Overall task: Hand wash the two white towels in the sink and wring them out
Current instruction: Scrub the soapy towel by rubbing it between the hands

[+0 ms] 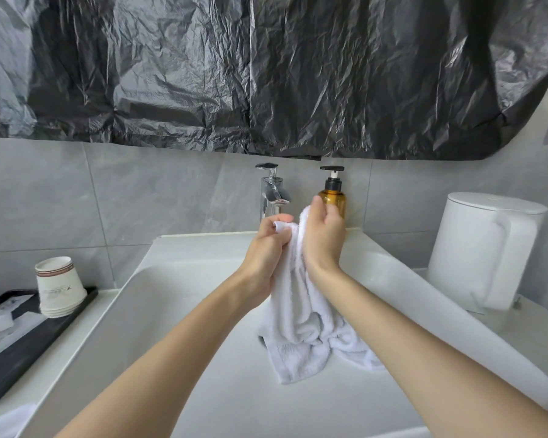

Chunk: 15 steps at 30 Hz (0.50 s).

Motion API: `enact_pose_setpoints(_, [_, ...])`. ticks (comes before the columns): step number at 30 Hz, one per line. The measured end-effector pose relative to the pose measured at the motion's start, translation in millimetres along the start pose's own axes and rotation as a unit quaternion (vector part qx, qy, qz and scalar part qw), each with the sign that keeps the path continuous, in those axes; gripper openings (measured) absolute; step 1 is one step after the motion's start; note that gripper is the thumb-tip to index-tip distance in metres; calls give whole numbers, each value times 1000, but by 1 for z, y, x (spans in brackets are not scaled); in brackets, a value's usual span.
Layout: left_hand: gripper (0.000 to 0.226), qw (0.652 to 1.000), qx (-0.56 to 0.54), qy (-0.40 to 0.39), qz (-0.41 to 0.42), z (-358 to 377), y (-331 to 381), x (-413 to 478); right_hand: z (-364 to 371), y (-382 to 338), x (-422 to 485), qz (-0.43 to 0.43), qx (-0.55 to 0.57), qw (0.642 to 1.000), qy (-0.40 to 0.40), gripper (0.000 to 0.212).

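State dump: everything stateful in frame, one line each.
left hand: grips towel
right hand: grips towel
towel: bunched between both, tail down in sink
faucet: no stream visible
pump bottle: upright
kettle: upright, lid closed
paper cups: stacked upside down on tray

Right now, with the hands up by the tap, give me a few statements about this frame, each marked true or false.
1. The left hand and the right hand both grip a white towel over the sink. True.
2. Water streams from the chrome faucet. False: no stream shows under the chrome faucet.
3. An amber pump bottle stands behind the right hand. True.
4. The stacked paper cups sit right of the sink. False: the stacked paper cups stand on a black tray left of it.
5. A white electric kettle stands right of the sink. True.
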State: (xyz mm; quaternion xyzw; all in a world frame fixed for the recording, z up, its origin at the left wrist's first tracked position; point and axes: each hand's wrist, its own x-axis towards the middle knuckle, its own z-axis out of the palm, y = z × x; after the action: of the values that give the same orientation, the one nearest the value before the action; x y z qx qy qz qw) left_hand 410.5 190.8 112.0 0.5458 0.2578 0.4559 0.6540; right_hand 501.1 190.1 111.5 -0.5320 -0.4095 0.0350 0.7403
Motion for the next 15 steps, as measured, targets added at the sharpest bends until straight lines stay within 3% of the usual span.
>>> enact_pose_setpoints(4, [18, 1000, 13, 13, -5, -3, 2, 1, -2, 9, -14, -88, -42, 992, -83, 36])
enact_pose_setpoints(7, [21, 1000, 2, 1, -13, -2, 0, 0, -1, 4, -2, 13, -26, 999, 15, 33])
enact_pose_setpoints(8, [21, 1000, 3, 4, -13, -2, 0, 0, 0, 3, -6, -2, -22, 1000, 10, 34])
enact_pose_setpoints(11, [16, 999, 10, 34, -11, -5, 2, 2, -1, 6, -24, -83, -37, 992, -84, 36])
enact_pose_setpoints(15, [17, 999, -4, 28, -19, 0, -1, 0, 1, 0, -6, 28, 9, 1000, 10, 32])
